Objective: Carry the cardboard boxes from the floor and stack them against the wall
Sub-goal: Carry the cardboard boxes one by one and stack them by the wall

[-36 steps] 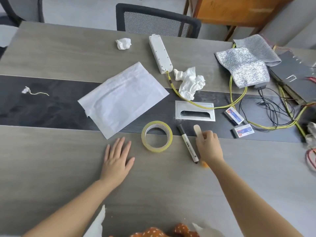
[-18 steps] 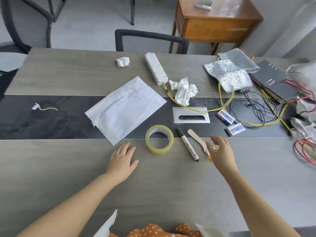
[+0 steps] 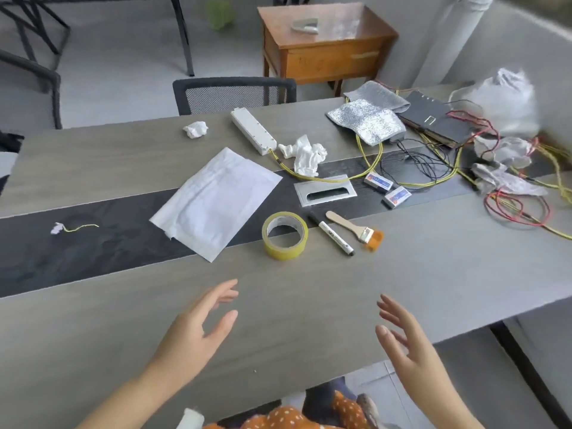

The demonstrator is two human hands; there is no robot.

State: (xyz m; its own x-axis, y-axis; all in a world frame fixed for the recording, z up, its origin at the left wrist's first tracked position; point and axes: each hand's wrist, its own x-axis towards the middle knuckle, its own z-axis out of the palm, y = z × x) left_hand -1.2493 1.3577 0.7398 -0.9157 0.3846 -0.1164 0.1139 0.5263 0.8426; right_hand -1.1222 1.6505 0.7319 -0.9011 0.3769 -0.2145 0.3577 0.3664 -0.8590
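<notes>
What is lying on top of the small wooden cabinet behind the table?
On the wooden cabinet lies one small pale grey object, too blurred to identify. The top is glossy. What its drawer holds cannot be seen.

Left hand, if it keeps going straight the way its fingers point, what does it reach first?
Probably the marker, though the left hand seems raised above bare table, so depth is unclear.

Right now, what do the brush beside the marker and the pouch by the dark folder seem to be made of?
Brush: pale, unfinished-looking wooden handle, a shiny, probably metal band, and orange bristles, likely synthetic. Pouch: silvery, dimpled foil-like sheet, glittery under the light; possibly foil-faced padding.
</notes>
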